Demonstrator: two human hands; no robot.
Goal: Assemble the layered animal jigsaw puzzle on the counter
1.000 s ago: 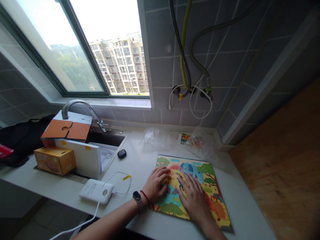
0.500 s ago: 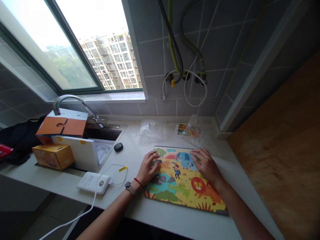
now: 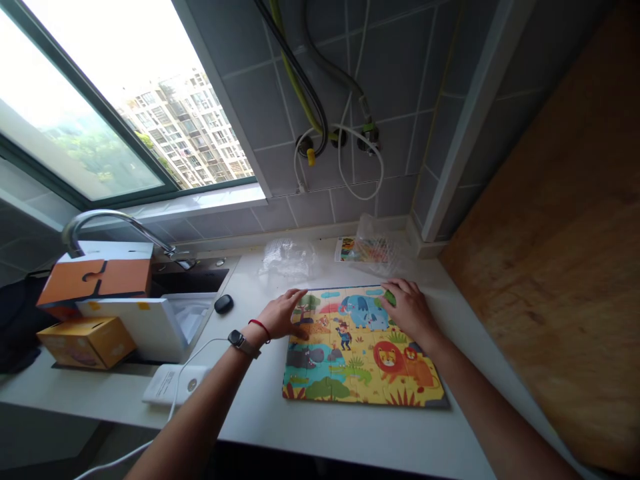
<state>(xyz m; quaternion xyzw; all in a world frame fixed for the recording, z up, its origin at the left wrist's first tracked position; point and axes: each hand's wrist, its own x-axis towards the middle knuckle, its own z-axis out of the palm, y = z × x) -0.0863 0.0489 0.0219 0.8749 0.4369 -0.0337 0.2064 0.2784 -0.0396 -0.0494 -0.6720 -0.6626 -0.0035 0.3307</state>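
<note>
A jigsaw puzzle point(image 3: 360, 360) with a lion, elephant and hippo picture lies flat on the white counter, its pieces fitted together. At its upper left edge is my left hand point(image 3: 281, 317), fingers and thumb apart along the border. My right hand point(image 3: 407, 310) rests at the upper right corner, fingers spread over the edge beside the elephants. Both hands touch the puzzle's sides without lifting it. The fingertips of the left hand partly cover the tree, and the right hand hides the corner.
Behind the puzzle lie crumpled clear plastic point(image 3: 287, 259) and a picture card point(image 3: 347, 249) under a clear bag point(image 3: 375, 250). To the left are a black case point(image 3: 223, 304), a white power bank point(image 3: 165, 385) with cable, an orange box point(image 3: 95, 283), a yellow box point(image 3: 87, 341) and a sink point(image 3: 180, 280).
My left hand has moved off the puzzle's face to its left edge. My right hand has shifted slightly at the upper right corner. The view has tilted and turned right.
</note>
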